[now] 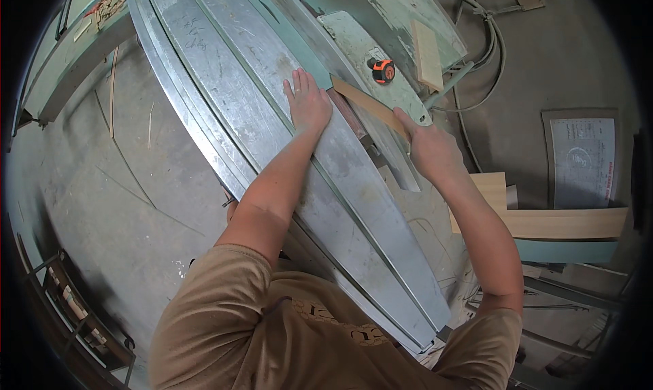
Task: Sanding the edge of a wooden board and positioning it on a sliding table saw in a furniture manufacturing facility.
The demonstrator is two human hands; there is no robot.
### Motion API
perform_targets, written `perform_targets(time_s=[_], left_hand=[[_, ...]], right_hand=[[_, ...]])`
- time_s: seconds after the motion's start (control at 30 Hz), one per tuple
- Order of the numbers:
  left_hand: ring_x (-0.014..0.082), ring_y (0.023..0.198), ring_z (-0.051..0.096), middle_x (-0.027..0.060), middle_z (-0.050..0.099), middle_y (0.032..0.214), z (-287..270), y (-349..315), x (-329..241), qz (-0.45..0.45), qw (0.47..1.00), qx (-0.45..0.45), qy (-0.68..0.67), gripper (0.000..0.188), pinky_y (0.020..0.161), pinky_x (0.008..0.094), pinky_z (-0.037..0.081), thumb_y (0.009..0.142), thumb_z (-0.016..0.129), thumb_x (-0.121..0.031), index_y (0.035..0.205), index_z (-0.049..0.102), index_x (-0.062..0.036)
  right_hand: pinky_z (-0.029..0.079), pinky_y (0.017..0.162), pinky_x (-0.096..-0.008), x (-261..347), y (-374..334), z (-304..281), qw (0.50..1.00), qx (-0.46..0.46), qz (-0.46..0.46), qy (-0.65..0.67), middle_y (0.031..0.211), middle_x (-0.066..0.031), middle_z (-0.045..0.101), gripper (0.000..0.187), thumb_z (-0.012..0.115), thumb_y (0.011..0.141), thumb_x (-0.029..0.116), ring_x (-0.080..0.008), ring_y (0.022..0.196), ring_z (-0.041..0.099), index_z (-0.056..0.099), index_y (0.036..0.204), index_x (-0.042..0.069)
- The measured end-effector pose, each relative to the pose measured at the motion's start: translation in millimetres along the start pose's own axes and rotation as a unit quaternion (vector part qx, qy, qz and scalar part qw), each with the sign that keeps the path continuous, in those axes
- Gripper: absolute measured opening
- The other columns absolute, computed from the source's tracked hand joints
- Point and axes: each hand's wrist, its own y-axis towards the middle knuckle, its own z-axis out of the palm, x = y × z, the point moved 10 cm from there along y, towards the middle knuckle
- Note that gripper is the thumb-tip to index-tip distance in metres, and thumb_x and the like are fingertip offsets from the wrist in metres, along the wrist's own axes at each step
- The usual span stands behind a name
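Observation:
My left hand (307, 103) lies flat, fingers together, on the long silvery sliding table (224, 70) of a panel saw. My right hand (427, 147) grips the near end of a narrow brown wood strip (364, 101), which runs up and left toward the left hand's fingertips. The strip lies along the gap between the sliding table and the pale green saw bed (354, 46).
An orange and black tape measure (383, 71) and a short light wood block (428, 53) rest on the saw bed. Light wood boards (564, 221) lie on a stand at the right. Cables (490, 43) trail on the concrete floor. A rack (68, 301) stands at lower left.

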Motion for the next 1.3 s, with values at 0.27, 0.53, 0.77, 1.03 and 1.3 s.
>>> perform_targets(time_s=[0.27, 0.53, 0.77, 1.03, 1.3], left_hand=[[0.0361, 0.164, 0.03, 0.0247, 0.04, 0.171, -2, -1, -1, 0.004, 1.0, -0.007, 0.003, 0.066, 0.135, 0.0575, 0.012, 0.106, 0.053, -0.029, 0.158, 0.044, 0.0097], [0.0359, 0.164, 0.03, 0.0244, 0.039, 0.172, -7, -2, 1, -0.003, 1.0, -0.012, -0.018, 0.067, 0.136, 0.0563, 0.012, 0.105, 0.055, -0.028, 0.159, 0.044, 0.009], [0.0346, 0.163, 0.032, 0.0208, 0.043, 0.17, -21, -2, 6, -0.002, 0.992, -0.059, -0.114, 0.063, 0.136, 0.0543, 0.014, 0.101, 0.052, -0.017, 0.16, 0.045, 0.005], [0.0327, 0.159, 0.037, 0.0169, 0.049, 0.164, -30, -6, 7, 0.002, 0.985, -0.065, -0.16, 0.062, 0.136, 0.0535, 0.018, 0.097, 0.054, -0.012, 0.157, 0.049, 0.0009], [0.0392, 0.159, 0.034, 0.0217, 0.047, 0.163, -31, -13, 14, 0.009, 0.961, 0.018, -0.277, 0.063, 0.135, 0.0554, 0.022, 0.093, 0.062, -0.014, 0.153, 0.051, 0.0013]], right_hand=[[0.06, 0.084, -0.0578, 11, 20, -17, 1.0, 0.009, 0.012, 0.007, 0.097, -0.026, 0.075, 0.066, 0.045, 0.105, 0.007, -0.0443, 0.093, 0.076, 0.046, 0.165, 0.035], [0.061, 0.084, -0.0559, 24, 42, -35, 1.0, 0.001, -0.009, -0.022, 0.098, -0.0242, 0.076, 0.068, 0.046, 0.103, 0.004, -0.0433, 0.093, 0.076, 0.046, 0.165, 0.032], [0.061, 0.087, -0.0548, 29, 60, -40, 1.0, -0.007, -0.01, -0.022, 0.102, -0.0228, 0.077, 0.07, 0.048, 0.102, 0.003, -0.0415, 0.097, 0.077, 0.046, 0.165, 0.034], [0.061, 0.089, -0.0543, 33, 75, -48, 1.0, -0.009, 0.006, -0.017, 0.108, -0.0225, 0.076, 0.064, 0.047, 0.104, 0.005, -0.0407, 0.101, 0.077, 0.051, 0.161, 0.034], [0.061, 0.093, -0.0523, 45, 82, -60, 1.0, -0.005, 0.007, -0.009, 0.116, -0.0204, 0.077, 0.058, 0.048, 0.104, 0.008, -0.0388, 0.109, 0.076, 0.056, 0.158, 0.027]])
